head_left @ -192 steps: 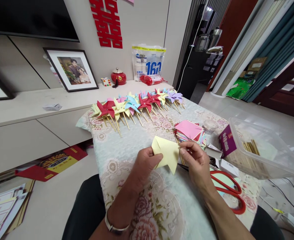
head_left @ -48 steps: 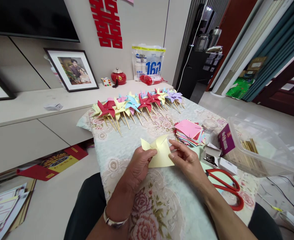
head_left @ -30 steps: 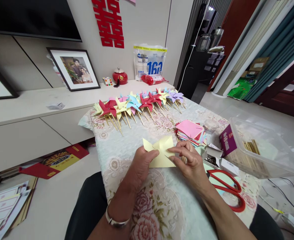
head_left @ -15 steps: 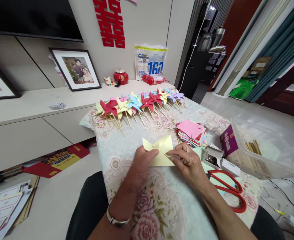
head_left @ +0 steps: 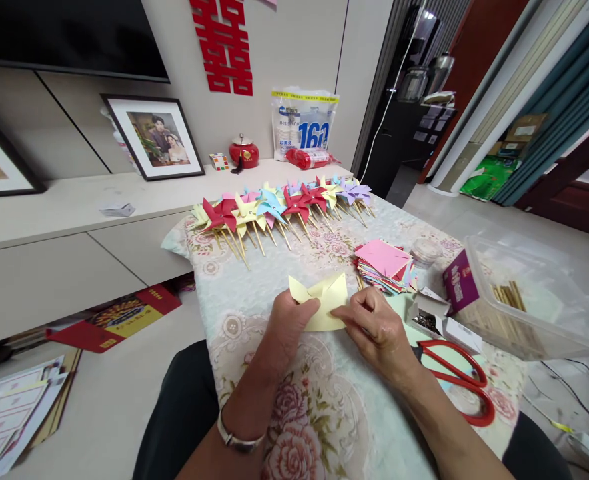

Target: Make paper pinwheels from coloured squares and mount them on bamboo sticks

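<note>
Both hands hold one yellow paper square (head_left: 324,303), partly folded, just above the flowered tablecloth (head_left: 254,287) at the near middle of the table. The left hand (head_left: 289,327) pinches its left side, thumb on top near the centre, fingers curled under. The right hand (head_left: 374,327) pinches the right edge with thumb and forefinger closed on the sheet. The paper lies nearly flat, its longer spread running left to right; one folded tip points far-left, another up and far-right.

Right of the paper lies a stack of coloured squares (head_left: 381,263), pink on top. Red scissors (head_left: 459,383) lie near right. A row of finished pinwheels (head_left: 279,207) on sticks crosses the far end of the table.
</note>
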Available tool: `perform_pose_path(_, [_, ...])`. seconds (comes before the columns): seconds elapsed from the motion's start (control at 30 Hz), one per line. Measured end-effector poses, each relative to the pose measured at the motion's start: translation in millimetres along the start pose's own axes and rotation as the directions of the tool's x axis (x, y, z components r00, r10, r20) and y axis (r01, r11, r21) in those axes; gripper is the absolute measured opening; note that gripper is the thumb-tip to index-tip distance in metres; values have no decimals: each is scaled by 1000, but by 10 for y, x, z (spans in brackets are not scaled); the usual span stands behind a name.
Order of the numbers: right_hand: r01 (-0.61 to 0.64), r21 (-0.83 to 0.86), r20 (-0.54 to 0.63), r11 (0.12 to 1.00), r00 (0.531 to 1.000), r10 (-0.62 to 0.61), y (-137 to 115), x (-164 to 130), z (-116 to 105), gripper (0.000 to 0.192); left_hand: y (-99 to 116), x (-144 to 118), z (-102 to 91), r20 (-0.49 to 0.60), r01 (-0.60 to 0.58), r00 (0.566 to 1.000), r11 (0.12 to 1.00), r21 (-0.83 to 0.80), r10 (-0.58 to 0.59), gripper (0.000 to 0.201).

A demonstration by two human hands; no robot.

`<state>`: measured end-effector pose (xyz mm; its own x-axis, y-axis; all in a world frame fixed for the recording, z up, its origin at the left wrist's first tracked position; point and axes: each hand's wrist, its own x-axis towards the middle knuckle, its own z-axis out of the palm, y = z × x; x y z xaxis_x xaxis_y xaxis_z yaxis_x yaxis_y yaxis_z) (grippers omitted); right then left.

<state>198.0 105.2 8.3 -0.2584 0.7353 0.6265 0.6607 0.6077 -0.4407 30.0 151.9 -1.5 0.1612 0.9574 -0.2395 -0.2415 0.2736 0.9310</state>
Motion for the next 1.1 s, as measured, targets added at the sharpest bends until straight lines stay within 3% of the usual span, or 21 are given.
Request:
perform_pose_path(0.37, [-229,273,131,934,971,200,82,-35,23,9,14,-27,9,66,-18,998,996,83,12,20])
perform_pose_path(0.67, [-454,289,220,843,888,403,33,-11,2,15,70,-67,51,181,24,983,996,88,-40,18])
perform_pose_path(1.1, [-596,253,311,763,796,519,23,-2,13,16,18,-41,60,236,57,968,990,128,-86,12])
